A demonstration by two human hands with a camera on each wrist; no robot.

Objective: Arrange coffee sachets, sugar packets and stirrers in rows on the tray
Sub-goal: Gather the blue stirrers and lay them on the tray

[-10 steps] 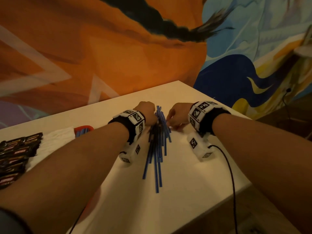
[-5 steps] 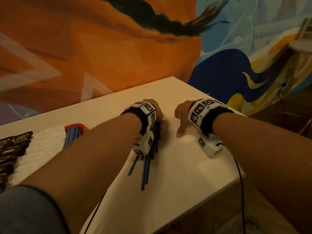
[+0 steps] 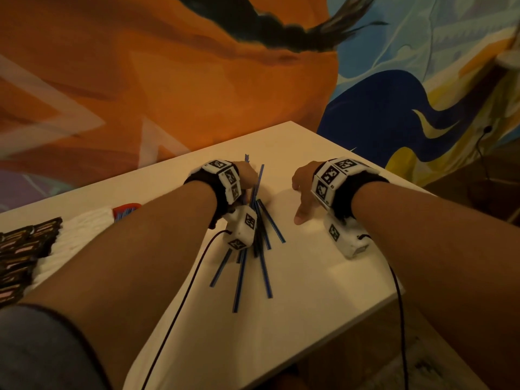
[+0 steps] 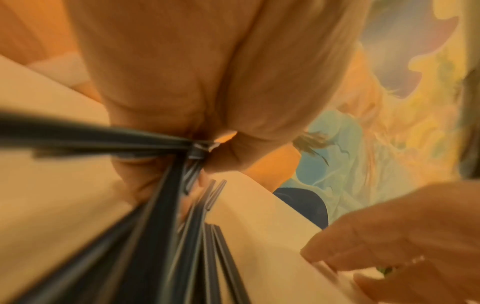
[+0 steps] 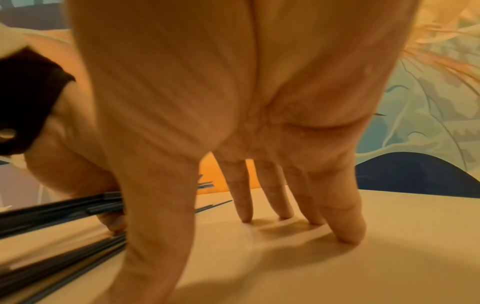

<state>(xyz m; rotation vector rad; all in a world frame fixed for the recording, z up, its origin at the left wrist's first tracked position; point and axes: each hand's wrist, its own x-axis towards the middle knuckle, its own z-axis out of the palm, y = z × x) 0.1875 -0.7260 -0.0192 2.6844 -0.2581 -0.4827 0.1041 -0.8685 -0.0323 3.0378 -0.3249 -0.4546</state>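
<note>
A loose bundle of blue stirrers (image 3: 266, 274) lies fanned on the white table (image 3: 323, 291). My left hand (image 3: 247, 175) grips the far ends of several of them; the left wrist view shows my fingers (image 4: 223, 156) pinching the stirrers (image 4: 166, 205) together. My right hand (image 3: 302, 190) is a short way to the right and holds nothing. Its straight fingertips (image 5: 348, 232) rest on the bare tabletop, thumb toward the stirrers (image 5: 64, 205). At far left the red tray (image 3: 126, 208) holds dark coffee sachets (image 3: 25, 249), white sugar packets (image 3: 84, 229) and a few stirrers.
The table's right and near edges (image 3: 365, 319) drop off close to my right wrist. A painted orange and blue wall (image 3: 225, 80) stands behind the table. Black cables (image 3: 180, 305) hang from both wrist cameras across the tabletop.
My right hand has let go of the stirrers and moved right onto the bare table. My left hand keeps hold of the bundle, which now fans out wider toward me.
</note>
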